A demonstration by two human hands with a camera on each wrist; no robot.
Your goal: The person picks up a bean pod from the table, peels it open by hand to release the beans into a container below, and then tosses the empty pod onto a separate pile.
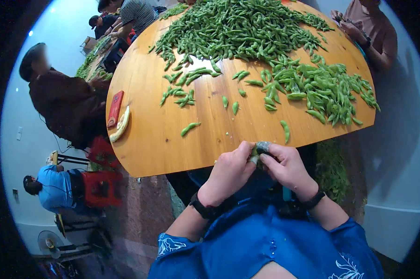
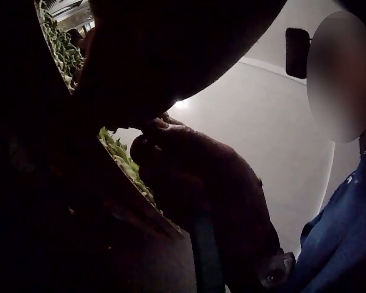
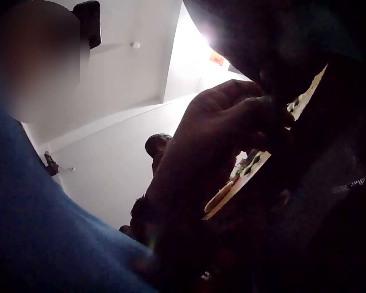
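Edamame pod sits pinched between my two hands, just off the near edge of the round wooden table and above my lap. My left hand curls its fingers and thumb around the pod's left end, and my right hand grips the other end, with a grey cover on one fingertip pressing at the top of the pod. Both wrists carry dark bands. Just ahead of the hands a few loose pods lie scattered on the wood, and farther out a big heap of pods covers the far side, with a smaller heap forward and to the right of my right hand. Forward and well to the left of my left hand, a red packet lies near the table's rim. The wrist views are too dark for me to add anything about the grip.
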